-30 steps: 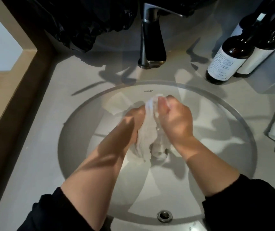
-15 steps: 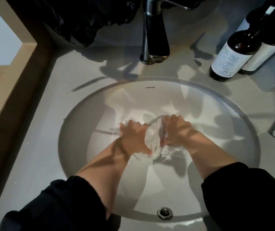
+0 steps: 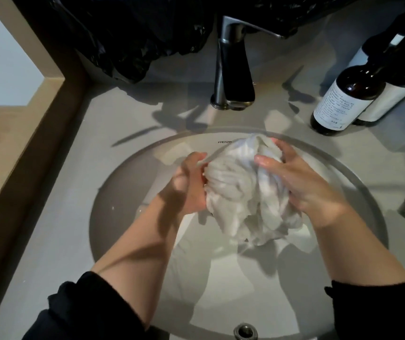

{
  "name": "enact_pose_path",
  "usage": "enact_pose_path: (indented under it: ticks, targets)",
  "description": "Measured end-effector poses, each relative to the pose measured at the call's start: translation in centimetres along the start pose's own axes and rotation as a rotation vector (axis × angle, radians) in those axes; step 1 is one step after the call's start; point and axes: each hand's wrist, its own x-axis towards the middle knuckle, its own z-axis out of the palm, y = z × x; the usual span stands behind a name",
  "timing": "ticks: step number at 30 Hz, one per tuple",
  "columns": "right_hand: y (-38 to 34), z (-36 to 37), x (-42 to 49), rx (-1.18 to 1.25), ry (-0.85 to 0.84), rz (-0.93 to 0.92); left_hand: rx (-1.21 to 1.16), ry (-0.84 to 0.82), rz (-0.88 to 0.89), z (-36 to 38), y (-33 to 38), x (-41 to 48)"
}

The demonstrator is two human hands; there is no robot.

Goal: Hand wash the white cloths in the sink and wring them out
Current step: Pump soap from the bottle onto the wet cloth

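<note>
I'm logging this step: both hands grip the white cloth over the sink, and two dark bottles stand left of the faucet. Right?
Not quite: the head view shows the dark bottles standing right of the faucet, not left. The left hand and right hand do grip the white cloth over the sink.

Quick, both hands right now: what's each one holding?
Left hand: grips the white cloth, fingers curled round it.
Right hand: grips the same cloth over the sink.

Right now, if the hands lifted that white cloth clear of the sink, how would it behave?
Probably floppy: the white cloth bunches in soft folds between the left hand and right hand. Likely heavy for its size, since it looks wet and sags toward the sink.
</note>
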Motion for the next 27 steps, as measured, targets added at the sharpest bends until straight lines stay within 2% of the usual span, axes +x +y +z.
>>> enact_pose_path:
  ticks: [2, 3, 5, 6, 7, 10, 11, 13, 16, 17, 19, 20, 21, 22, 24, 25, 27]
  targets:
    - [0.6, 2.4, -1.0, -0.196, 0.143, -0.126, 0.041, 0.123, -0.027, 1.2, -0.4, 0.8]
    - [0.9, 3.9, -1.6, -0.333, 0.220, -0.248, 0.085, 0.196, -0.015, 1.7, -0.7, 1.0]
    - [1.9, 6.6, -2.3, -0.568, 0.282, -0.449, 0.255, 0.327, 0.052, 2.5, -1.0, 0.8]
    - [2.6, 7.1, -1.8, -0.585, 0.308, -0.485, 0.327, 0.375, 0.077, 2.4, -1.0, 0.6]
    - [2.8, 7.0, -1.1, -0.515, 0.331, -0.438, 0.385, 0.396, 0.093, 2.2, -1.2, 0.5]
    - [2.0, 4.4, 1.8, -0.216, 0.402, -0.126, 0.466, 0.414, 0.158, 2.3, -0.4, -0.4]
    - [1.9, 4.0, 1.8, -0.225, 0.428, -0.113, 0.440, 0.429, 0.161, 2.4, -0.3, -0.4]
    - [1.8, 4.5, 0.3, -0.280, 0.435, -0.271, 0.452, 0.457, 0.167, 2.6, -0.4, 0.1]
    - [1.8, 6.8, -2.2, -0.358, 0.321, -0.512, 0.466, 0.475, 0.174, 2.8, -0.9, -0.3]
    - [2.1, 6.7, -1.5, -0.380, 0.333, -0.493, 0.435, 0.427, 0.163, 2.9, -0.9, -0.6]
    - [2.3, 5.0, 1.0, -0.389, 0.327, -0.316, 0.396, 0.196, 0.136, 2.7, -0.6, -1.4]
    - [2.2, 4.0, 1.8, -0.398, 0.280, -0.220, 0.425, 0.133, 0.103, 2.4, -0.1, -2.0]
    - [2.2, 3.0, 2.1, -0.448, 0.200, -0.155, 0.555, 0.152, 0.085, 1.7, 0.2, -2.1]
    - [2.1, 2.3, 2.0, -0.518, 0.095, -0.128, 0.808, 0.215, 0.060, 0.7, 0.5, -1.8]
    - [1.5, 1.5, 1.0, -0.533, -0.147, -0.112, 1.428, 0.446, 0.033, -1.2, 0.3, -0.3]
    - [1.0, 1.1, 0.4, -0.488, -0.254, -0.084, 1.590, 0.553, 0.056, -2.0, 0.2, 0.0]
    - [0.1, 0.4, 0.0, -0.379, -0.337, -0.042, 1.641, 0.685, 0.126, -2.4, 0.0, 0.0]
